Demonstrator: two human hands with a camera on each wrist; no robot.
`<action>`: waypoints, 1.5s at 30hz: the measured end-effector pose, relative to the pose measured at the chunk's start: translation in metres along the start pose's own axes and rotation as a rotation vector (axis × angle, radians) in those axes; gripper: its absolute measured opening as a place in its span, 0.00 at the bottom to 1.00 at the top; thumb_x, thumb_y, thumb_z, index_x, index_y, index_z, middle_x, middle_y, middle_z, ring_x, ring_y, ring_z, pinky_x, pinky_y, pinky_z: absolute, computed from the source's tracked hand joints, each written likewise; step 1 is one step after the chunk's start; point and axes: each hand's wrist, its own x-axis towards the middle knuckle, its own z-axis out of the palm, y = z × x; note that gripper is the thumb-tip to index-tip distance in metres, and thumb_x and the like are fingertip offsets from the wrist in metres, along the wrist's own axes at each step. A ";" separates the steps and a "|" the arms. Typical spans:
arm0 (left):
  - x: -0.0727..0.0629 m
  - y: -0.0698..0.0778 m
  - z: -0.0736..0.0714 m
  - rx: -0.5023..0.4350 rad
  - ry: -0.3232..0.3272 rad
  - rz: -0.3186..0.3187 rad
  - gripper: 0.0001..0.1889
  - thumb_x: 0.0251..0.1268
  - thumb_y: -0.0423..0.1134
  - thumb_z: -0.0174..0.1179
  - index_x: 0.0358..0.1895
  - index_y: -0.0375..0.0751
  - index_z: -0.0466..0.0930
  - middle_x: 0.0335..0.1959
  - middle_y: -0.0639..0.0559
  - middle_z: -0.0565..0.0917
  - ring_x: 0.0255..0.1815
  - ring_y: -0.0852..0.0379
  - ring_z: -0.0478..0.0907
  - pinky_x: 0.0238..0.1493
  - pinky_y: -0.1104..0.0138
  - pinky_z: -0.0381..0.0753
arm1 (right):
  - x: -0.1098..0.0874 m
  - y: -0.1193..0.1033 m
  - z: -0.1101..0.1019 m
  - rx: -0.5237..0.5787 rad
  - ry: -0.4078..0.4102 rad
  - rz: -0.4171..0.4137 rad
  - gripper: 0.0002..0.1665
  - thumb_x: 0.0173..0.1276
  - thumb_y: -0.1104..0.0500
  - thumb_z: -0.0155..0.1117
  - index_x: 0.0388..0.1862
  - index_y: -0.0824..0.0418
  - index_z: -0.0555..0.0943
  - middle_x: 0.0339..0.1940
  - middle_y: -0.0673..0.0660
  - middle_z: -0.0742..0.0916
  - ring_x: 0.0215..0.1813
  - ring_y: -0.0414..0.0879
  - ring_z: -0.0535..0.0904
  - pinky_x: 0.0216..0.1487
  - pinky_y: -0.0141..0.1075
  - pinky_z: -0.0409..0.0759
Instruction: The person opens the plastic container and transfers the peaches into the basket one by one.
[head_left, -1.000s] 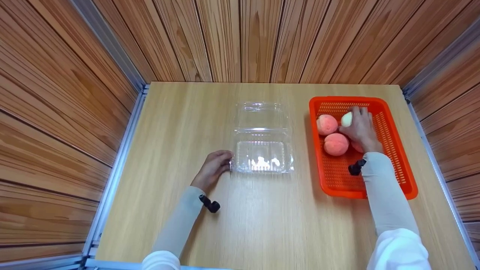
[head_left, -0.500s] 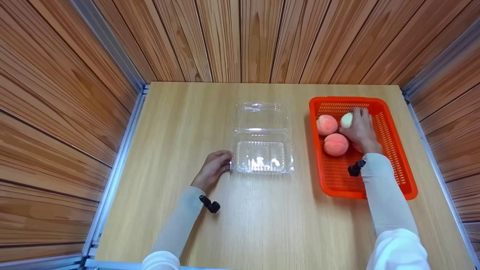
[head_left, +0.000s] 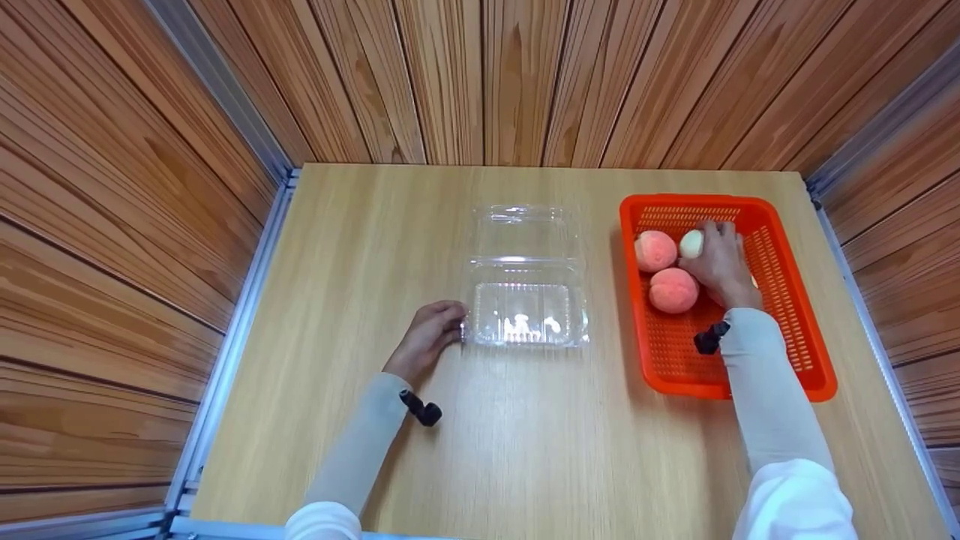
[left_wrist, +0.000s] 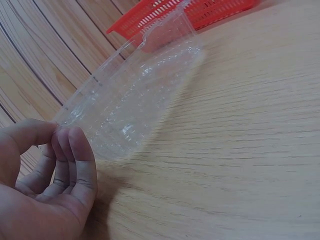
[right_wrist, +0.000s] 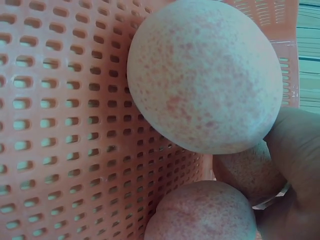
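My left hand (head_left: 431, 334) pinches the near left corner of a clear plastic clamshell container (head_left: 525, 311), which lies with its lid folded back; the left wrist view shows thumb and fingertips together at its edge. Inside a red basket (head_left: 634, 330), my right hand (head_left: 724, 262) curls its fingers round a pale peach (head_left: 691, 244), partly covered by the hand. Two pink peaches (head_left: 673, 291) lie to its left. In the right wrist view a large speckled peach (right_wrist: 205, 75) fills the foreground, with others lower down beside the fingers.
The basket stands at the right of the wooden table (head_left: 360, 247), its raised rim around the right hand. Wood-panelled walls (head_left: 510, 82) rise at the back and both sides, with metal frame rails at the corners.
My right hand has shifted very slightly toward me with the pale peach. Another peach under the wrist now peeks out on its right side rather than its left. The left hand stays put.
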 end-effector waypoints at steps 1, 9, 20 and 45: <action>0.000 0.000 0.000 0.001 -0.001 0.000 0.16 0.78 0.33 0.59 0.60 0.23 0.79 0.46 0.42 0.84 0.44 0.52 0.83 0.47 0.64 0.85 | 0.000 0.001 0.000 0.004 -0.003 0.003 0.44 0.70 0.58 0.69 0.78 0.68 0.61 0.74 0.75 0.63 0.72 0.73 0.58 0.73 0.73 0.64; 0.002 -0.001 0.003 -0.044 0.021 0.003 0.11 0.77 0.30 0.59 0.53 0.25 0.81 0.38 0.47 0.83 0.38 0.55 0.81 0.41 0.67 0.83 | -0.003 0.002 -0.002 -0.014 -0.005 0.006 0.45 0.70 0.57 0.67 0.78 0.70 0.59 0.70 0.76 0.66 0.68 0.73 0.61 0.72 0.72 0.65; 0.001 0.000 0.003 -0.022 0.017 -0.007 0.13 0.78 0.31 0.59 0.57 0.24 0.80 0.44 0.44 0.83 0.42 0.53 0.82 0.45 0.66 0.84 | -0.005 0.001 -0.001 -0.023 -0.019 0.012 0.43 0.71 0.57 0.67 0.79 0.70 0.60 0.73 0.75 0.64 0.71 0.73 0.59 0.74 0.73 0.63; 0.001 0.002 0.002 -0.011 0.016 -0.019 0.10 0.79 0.32 0.58 0.54 0.28 0.81 0.43 0.45 0.84 0.41 0.54 0.82 0.43 0.66 0.84 | -0.004 0.000 -0.002 -0.087 -0.037 0.014 0.42 0.73 0.54 0.63 0.78 0.69 0.60 0.74 0.76 0.64 0.69 0.74 0.60 0.72 0.74 0.64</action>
